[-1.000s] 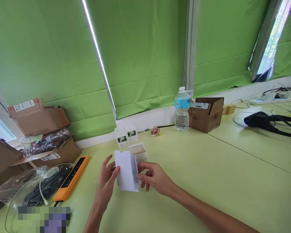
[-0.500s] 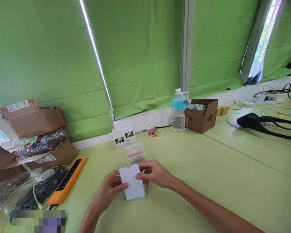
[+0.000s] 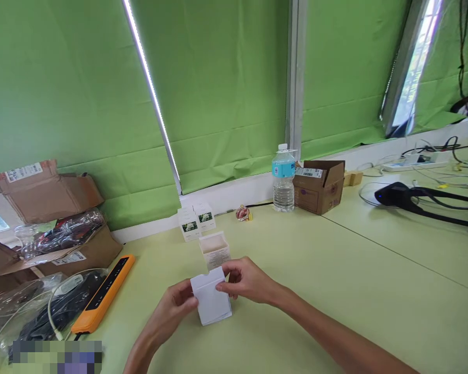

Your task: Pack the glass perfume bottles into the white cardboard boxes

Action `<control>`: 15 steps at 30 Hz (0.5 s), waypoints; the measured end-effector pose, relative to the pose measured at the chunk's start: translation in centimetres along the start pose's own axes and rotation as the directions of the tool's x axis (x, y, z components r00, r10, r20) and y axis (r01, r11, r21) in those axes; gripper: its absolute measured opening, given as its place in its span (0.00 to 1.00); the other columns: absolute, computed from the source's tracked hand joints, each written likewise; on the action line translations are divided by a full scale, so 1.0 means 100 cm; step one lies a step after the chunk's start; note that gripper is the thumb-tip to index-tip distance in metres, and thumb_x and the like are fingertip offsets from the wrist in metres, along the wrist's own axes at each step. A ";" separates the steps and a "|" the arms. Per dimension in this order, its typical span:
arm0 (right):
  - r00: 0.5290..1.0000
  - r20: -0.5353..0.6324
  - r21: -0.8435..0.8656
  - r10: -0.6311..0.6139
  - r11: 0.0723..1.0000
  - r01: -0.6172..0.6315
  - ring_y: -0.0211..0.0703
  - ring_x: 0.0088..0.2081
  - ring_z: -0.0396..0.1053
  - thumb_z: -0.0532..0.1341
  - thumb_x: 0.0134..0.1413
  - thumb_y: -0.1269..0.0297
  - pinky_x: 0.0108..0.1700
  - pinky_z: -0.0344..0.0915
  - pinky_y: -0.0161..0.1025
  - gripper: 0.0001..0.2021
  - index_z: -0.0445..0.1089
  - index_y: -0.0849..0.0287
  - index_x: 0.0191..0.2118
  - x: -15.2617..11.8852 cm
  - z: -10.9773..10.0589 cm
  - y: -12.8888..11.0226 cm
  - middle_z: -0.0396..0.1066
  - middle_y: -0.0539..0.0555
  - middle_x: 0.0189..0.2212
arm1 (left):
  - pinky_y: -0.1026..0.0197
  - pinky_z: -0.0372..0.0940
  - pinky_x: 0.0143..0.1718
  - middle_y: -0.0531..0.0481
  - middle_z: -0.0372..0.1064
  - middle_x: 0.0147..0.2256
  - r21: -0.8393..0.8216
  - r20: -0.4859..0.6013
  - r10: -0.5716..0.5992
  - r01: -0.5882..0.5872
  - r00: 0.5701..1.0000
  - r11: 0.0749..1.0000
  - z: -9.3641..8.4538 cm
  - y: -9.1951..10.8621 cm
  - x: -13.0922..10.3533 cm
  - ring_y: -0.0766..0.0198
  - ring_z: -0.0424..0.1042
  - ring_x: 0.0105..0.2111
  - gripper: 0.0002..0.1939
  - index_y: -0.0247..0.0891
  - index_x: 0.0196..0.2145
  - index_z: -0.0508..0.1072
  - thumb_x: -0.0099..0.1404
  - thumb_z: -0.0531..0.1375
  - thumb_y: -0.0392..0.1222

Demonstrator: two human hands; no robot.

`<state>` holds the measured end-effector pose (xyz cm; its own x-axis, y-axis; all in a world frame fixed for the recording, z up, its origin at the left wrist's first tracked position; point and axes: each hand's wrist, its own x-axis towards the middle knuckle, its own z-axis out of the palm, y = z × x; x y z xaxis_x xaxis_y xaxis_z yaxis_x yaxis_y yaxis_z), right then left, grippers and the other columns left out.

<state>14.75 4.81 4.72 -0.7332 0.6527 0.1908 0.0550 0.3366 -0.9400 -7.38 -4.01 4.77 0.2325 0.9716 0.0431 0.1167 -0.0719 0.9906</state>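
A small white cardboard piece [image 3: 213,301], perhaps a flattened carton, stands tilted above the table, with a notch in its top edge and thin layers showing along its bottom. My left hand [image 3: 172,310] is closed on its left edge, thumb in front and fingers behind. At the upper right, my right hand [image 3: 250,281] pinches the same piece, its thumb against the front face. Just behind it stands a white open-topped box [image 3: 215,251]. Farther back are white cartons [image 3: 190,229] with flower pictures on them.
An orange power strip [image 3: 105,293] lies to the left, beside bagged cables [image 3: 58,301] and brown cardboard boxes [image 3: 58,192]. Along the back are a small wrapped item [image 3: 243,213], a water bottle [image 3: 283,182] and an open brown box [image 3: 319,189]. Black glasses [image 3: 425,202] lie at the right.
The view has shifted slightly, so the surroundings sit a little farther left. My left thumb has slid outward to the edge of the white cardboard piece; my right hand keeps its pinch.
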 end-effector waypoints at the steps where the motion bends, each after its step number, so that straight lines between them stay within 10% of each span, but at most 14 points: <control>1: 1.000 -0.011 0.022 -0.003 1.000 0.003 0.36 0.23 0.67 0.65 0.47 0.55 0.24 0.64 0.32 0.15 0.74 0.61 0.37 0.000 -0.002 -0.001 0.70 0.50 0.24 | 0.51 0.66 0.47 0.41 0.71 0.48 0.006 -0.065 0.020 -0.020 0.998 1.000 -0.002 -0.002 0.001 0.53 0.72 0.43 0.28 0.38 0.51 0.70 0.59 0.58 0.58; 7: 0.991 -0.131 0.196 -0.022 0.979 0.048 0.36 0.25 0.68 0.65 0.47 0.52 0.27 0.68 0.36 0.19 0.73 0.63 0.39 0.004 -0.023 -0.015 0.73 0.53 0.28 | 0.54 0.69 0.40 0.42 0.71 0.46 0.240 -0.551 0.118 0.021 0.826 0.971 -0.007 -0.011 0.012 0.57 0.73 0.39 0.24 0.39 0.46 0.70 0.60 0.56 0.58; 15: 0.889 -0.458 0.400 -0.002 0.893 0.208 0.38 0.24 0.69 0.65 0.48 0.53 0.25 0.68 0.36 0.19 0.71 0.65 0.39 0.004 -0.062 -0.018 0.72 0.54 0.25 | 0.52 0.59 0.56 0.47 0.53 0.61 0.598 -0.397 0.410 -0.107 0.821 0.794 0.015 0.003 0.043 0.56 0.56 0.60 0.19 0.49 0.50 0.67 0.61 0.59 0.48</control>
<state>18.58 8.63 8.21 -0.3415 0.8905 0.3006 -0.3740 0.1647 -0.9127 -4.94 -0.18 5.03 -0.1446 0.8579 0.4930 0.6452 -0.2960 0.7044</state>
